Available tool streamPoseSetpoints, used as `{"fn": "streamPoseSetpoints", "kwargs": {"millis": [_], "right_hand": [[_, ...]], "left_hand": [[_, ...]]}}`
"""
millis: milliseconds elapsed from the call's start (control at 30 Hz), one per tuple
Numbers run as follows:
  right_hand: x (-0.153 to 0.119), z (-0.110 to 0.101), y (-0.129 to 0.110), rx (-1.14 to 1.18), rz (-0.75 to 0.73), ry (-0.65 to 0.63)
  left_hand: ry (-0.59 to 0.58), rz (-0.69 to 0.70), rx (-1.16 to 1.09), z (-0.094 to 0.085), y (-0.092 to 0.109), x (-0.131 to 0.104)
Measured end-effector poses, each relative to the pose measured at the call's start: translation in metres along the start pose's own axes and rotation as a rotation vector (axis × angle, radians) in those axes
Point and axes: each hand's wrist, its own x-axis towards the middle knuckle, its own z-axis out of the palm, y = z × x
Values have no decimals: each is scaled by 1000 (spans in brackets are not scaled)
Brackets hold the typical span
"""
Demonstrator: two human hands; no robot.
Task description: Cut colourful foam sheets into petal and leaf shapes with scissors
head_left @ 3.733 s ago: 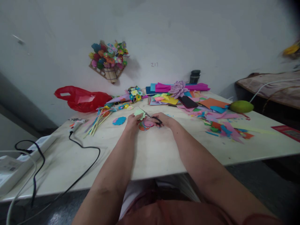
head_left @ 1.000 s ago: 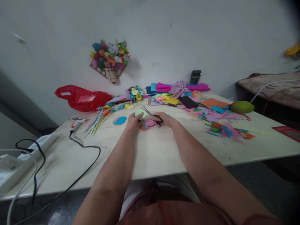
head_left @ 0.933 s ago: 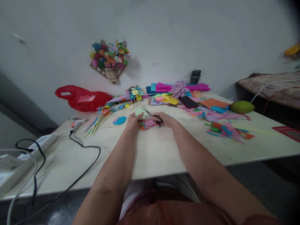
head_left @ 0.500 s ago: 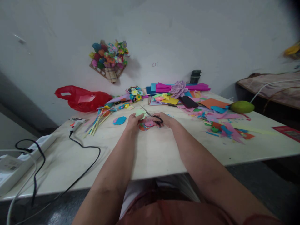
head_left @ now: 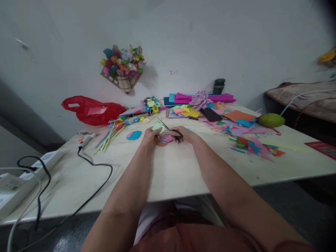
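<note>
Between the thumb and fingers of my left hand [head_left: 151, 134] is a pale green paper cutout [head_left: 158, 127] with a scalloped edge. My right hand [head_left: 184, 133] is closed round the black handles of a pair of scissors [head_left: 177, 133]. Their blades point up and left, close to the right side of the green cutout; I cannot tell whether they touch it. Below, on the table, lie a pink paper piece [head_left: 167, 138] and an orange one [head_left: 160, 142], partly hidden by my hands. To the left rests a blue scalloped cutout [head_left: 134, 135] with pink showing at its edge.
A glue gun [head_left: 85, 140] with a black cord lies left, near a white power strip [head_left: 39, 172]. Behind are a red plastic bag [head_left: 91, 111] and paper flowers [head_left: 151, 105]. Coloured scraps [head_left: 256, 147], a black phone [head_left: 210, 114] and a green mango-like fruit [head_left: 271, 120] lie right.
The green cutout has turned slightly in my left hand. My right hand and the scissors have hardly moved, and the things on the table lie as before.
</note>
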Motion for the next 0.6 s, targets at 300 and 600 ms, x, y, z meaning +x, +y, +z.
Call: {"fn": "streamPoseSetpoints", "kwargs": {"millis": [300,600], "right_hand": [[-1,1,-3,14,-5,58],[2,0,-3,122,-77,147]], "left_hand": [[-14,-47,8,-1,-1,0],[-104,-81,-2,1,-1,-2]]}}
